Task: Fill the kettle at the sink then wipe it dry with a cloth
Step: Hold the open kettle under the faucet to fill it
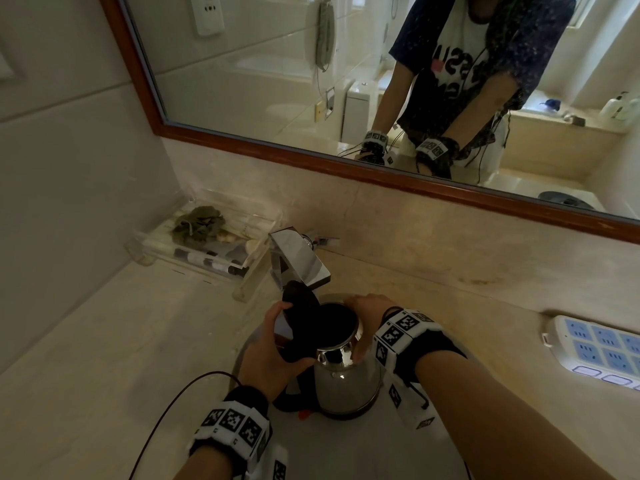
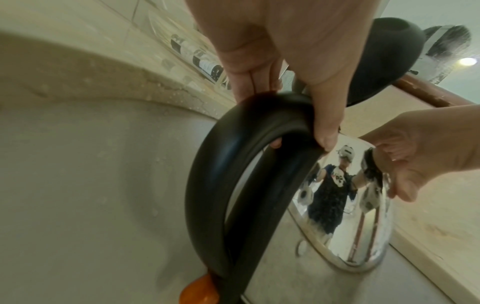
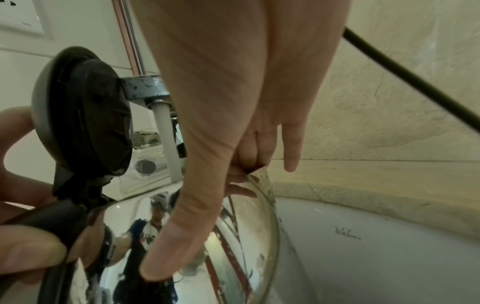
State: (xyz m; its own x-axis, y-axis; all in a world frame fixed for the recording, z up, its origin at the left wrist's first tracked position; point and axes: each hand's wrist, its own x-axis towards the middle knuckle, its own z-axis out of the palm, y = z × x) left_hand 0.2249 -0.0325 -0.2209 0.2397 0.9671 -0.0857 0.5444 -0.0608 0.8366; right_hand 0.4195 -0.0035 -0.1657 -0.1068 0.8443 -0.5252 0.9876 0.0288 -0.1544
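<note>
A steel kettle [image 1: 348, 382] stands in the white sink basin [image 1: 346, 452] under the chrome tap [image 1: 298, 261]. Its black lid [image 1: 299, 306] is flipped up. My left hand [image 1: 280, 344] grips the black handle [image 2: 249, 131], fingers curled round its top. My right hand [image 1: 360, 327] holds the kettle's upper right side, with the thumb [image 3: 168, 246] on the shiny body [image 3: 233, 246] and fingers curled at the spout. A stream of water [image 3: 168, 144] falls from the tap [image 3: 145, 88] toward the open mouth. In the left wrist view the kettle [image 2: 345, 205] mirrors the person.
A clear tray [image 1: 207, 251] at the back left holds a dark green bundle [image 1: 199, 223] and small bottles. A white and blue power strip [image 1: 595, 348] lies on the counter at right. The wood-framed mirror [image 1: 346, 164] runs behind the tap.
</note>
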